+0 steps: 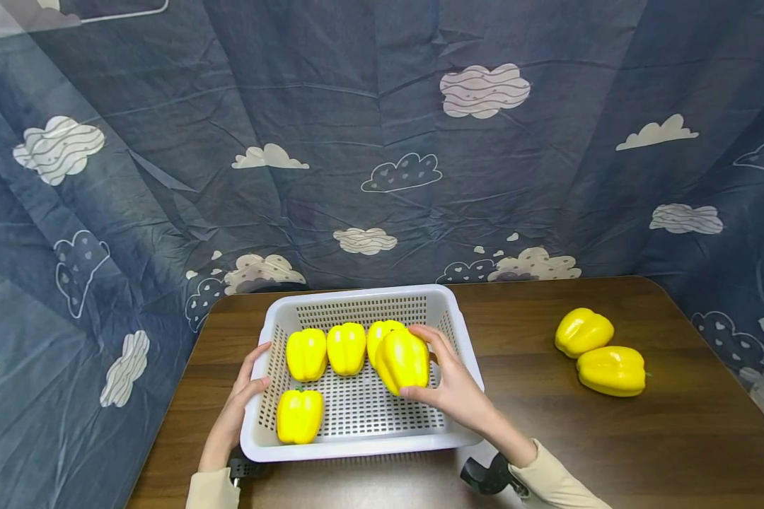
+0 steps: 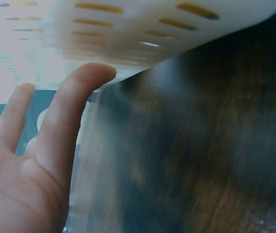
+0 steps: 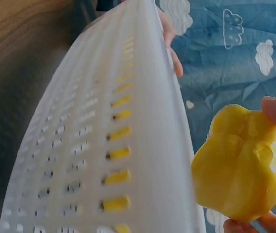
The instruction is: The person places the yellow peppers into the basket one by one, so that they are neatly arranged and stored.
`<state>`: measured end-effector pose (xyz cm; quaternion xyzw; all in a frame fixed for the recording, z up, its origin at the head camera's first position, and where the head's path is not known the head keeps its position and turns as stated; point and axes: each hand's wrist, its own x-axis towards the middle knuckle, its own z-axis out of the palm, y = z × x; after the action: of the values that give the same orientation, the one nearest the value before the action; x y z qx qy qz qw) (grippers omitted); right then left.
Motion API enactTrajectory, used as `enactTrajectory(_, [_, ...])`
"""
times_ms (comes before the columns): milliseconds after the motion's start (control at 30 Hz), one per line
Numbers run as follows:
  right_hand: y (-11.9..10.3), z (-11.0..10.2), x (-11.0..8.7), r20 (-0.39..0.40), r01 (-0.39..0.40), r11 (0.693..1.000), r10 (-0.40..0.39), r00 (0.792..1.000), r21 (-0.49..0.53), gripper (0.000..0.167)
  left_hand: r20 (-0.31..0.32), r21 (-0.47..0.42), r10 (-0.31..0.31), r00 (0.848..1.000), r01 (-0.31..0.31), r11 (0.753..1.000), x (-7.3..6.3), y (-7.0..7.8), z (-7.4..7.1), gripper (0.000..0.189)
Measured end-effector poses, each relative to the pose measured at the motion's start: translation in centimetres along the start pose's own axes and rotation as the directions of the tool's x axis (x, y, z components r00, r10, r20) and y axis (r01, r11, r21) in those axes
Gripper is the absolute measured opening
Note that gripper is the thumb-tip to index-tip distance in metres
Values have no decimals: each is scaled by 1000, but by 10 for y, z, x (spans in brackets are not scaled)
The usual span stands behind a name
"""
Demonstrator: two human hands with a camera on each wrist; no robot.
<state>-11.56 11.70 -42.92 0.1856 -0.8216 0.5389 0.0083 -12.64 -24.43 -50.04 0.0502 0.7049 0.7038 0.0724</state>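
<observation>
On tabletop point(image 1: 535, 367), head view only: peppers point(image 1: 611, 371)

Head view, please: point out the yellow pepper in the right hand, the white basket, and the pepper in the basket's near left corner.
Held pepper point(image 1: 404, 360): head view, middle of its side.
White basket point(image 1: 356, 448): head view, near rim.
Near left pepper point(image 1: 300, 417): head view, middle of its body.

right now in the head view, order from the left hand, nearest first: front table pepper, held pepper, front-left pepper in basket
1. Front-left pepper: inside the basket
2. Held pepper: over the basket's right half
3. Front table pepper: right of the basket
</observation>
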Motion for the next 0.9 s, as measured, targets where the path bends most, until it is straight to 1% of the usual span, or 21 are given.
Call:
enactTrajectory(133, [-2,8,0,18,4,1000,-4,1000,-15,88,5,0,3,1000,-3,1000,0,-1,-1,61])
enactTrajectory(333, [-6,23,0,48,-18,999,20,999,-45,87,3,-2,4,1000,-4,1000,1,-1,-2,60])
enactTrajectory(567, [-11,44,3,118,-33,998,39,992,-46,85,4,-6,4,1000,-4,1000,1,0,-1,60])
enactTrajectory(767, [-13,60,4,171,-14,998,25,985,-67,87,5,-7,3,1000,-3,1000,1,-1,-1,60])
enactTrajectory(900, [-13,70,3,192,3,996,14,981,-86,86,5,-7,0,1000,0,1000,1,-1,-2,60])
